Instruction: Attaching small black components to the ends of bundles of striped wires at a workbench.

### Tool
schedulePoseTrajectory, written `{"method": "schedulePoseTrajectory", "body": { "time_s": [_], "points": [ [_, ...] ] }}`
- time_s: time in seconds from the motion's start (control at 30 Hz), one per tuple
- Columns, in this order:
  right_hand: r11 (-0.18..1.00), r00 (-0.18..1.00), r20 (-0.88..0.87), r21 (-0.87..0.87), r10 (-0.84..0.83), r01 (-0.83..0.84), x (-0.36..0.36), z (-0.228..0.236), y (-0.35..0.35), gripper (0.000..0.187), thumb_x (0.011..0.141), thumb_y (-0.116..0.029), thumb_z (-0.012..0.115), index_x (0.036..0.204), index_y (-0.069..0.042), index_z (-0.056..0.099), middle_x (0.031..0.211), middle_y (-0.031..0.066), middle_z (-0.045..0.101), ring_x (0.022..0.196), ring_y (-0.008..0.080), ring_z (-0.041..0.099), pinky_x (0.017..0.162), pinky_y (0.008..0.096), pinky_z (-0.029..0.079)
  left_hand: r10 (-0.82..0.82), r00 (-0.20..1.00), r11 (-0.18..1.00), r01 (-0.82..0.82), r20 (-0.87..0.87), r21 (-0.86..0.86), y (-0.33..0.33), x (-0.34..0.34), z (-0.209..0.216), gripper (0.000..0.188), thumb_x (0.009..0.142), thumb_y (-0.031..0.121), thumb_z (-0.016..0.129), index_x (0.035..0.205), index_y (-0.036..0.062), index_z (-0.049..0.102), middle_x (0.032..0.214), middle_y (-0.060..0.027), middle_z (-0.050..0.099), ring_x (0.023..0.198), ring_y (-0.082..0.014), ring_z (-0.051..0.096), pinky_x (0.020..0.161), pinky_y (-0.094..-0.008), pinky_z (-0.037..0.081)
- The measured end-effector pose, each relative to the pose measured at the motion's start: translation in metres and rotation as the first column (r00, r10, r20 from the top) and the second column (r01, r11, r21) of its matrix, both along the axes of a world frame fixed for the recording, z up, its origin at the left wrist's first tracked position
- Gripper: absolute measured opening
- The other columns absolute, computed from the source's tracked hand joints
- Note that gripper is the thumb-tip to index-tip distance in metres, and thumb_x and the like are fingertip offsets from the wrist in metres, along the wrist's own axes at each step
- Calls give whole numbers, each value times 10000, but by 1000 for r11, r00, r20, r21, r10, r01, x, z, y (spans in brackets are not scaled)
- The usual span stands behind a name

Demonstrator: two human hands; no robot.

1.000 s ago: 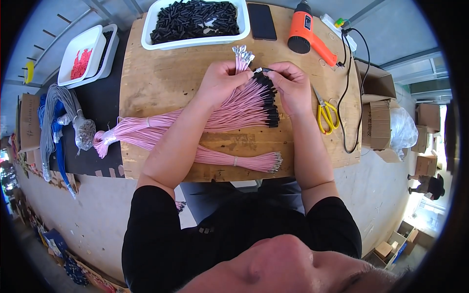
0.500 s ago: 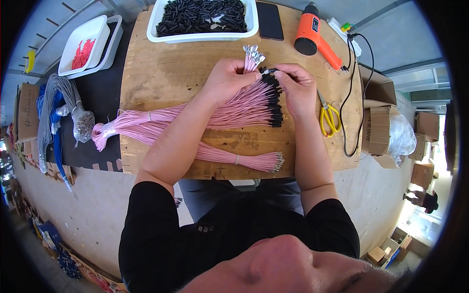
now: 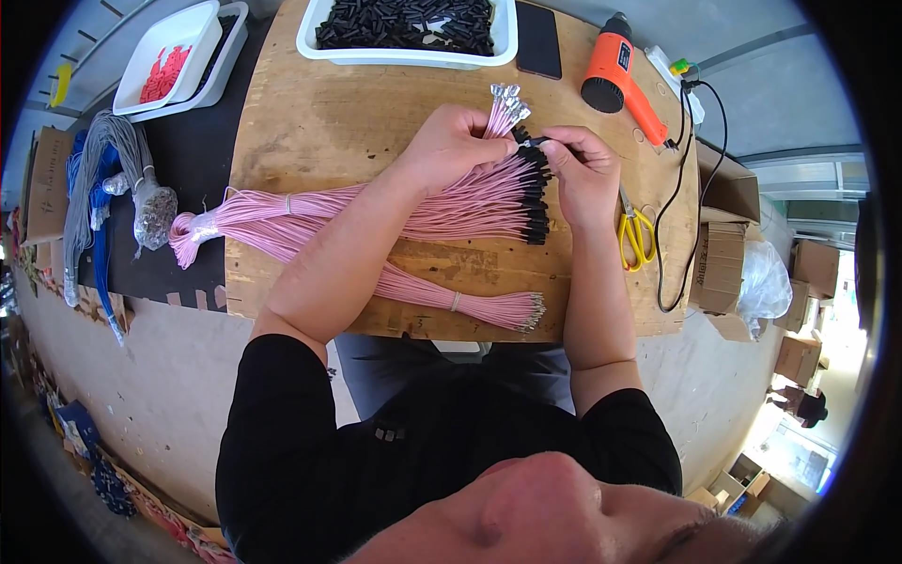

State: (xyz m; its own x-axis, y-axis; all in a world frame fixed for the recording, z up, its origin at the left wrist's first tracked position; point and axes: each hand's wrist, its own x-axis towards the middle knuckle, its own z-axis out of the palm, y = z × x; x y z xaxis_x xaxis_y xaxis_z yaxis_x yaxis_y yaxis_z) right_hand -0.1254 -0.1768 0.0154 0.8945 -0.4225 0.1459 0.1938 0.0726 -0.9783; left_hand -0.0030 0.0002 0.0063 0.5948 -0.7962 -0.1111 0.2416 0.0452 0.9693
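Note:
My left hand is closed on a few pink wires. Their bare metal terminals fan out above its thumb. Between the thumb and fingertips of my right hand is a small black sleeve, at the metal tip of one wire. Below both hands spreads a large bundle of pink wires, many ending in black sleeves; my left forearm crosses over it. Nearer to me lies a smaller tied pink bundle with bare metal ends.
A white tray of black sleeves stands at the back, beside a dark phone. An orange heat gun, a power strip with black cord and yellow-handled scissors lie right. Grey wires and a white tray of red pieces sit left.
The whole view has shifted slightly. My hands stay together at the wire ends, with the right fingers still pinching the black sleeve at a terminal.

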Motion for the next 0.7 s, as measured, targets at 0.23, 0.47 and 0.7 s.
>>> {"method": "schedulePoseTrajectory", "body": {
  "time_s": [0.23, 0.47, 0.7],
  "points": [
    [1000, 999, -29, -8, 17, -17, 0, 1, 1, 143, 881, 44, 706, 1022, 23, 711, 915, 40, 716, 791, 68, 630, 704, 196, 497, 26, 997, 1000, -25, 68, -10, -2, 0, -6, 160, 855, 120, 757, 903, -29, 723, 709, -16, 652, 608, -57, 545, 548, -229, 422],
    [999, 999, -41, -36, 15, -17, 0, 2, 1, 129, 872, 42, 718, 999, 24, 709, 900, 39, 715, 796, 71, 633, 714, 201, 504, -1, 997, 1000, 0, 72, 22, -1, 0, -4, 158, 859, 115, 752, 908, -32, 720, 729, -30, 668, 626, -66, 570, 569, -231, 448],
    [973, 997, -62, 228, 42, -27, 1, 9, -7, 118, 941, -71, 668, 1010, 23, 690, 865, 75, 710, 621, 47, 489, 547, 188, 358, 23, 1000, 998, -24, -11, -56, -1, 1, -5, 142, 875, 73, 729, 926, -55, 699, 786, -60, 683, 697, -104, 618, 648, -247, 494]
  ]
}}
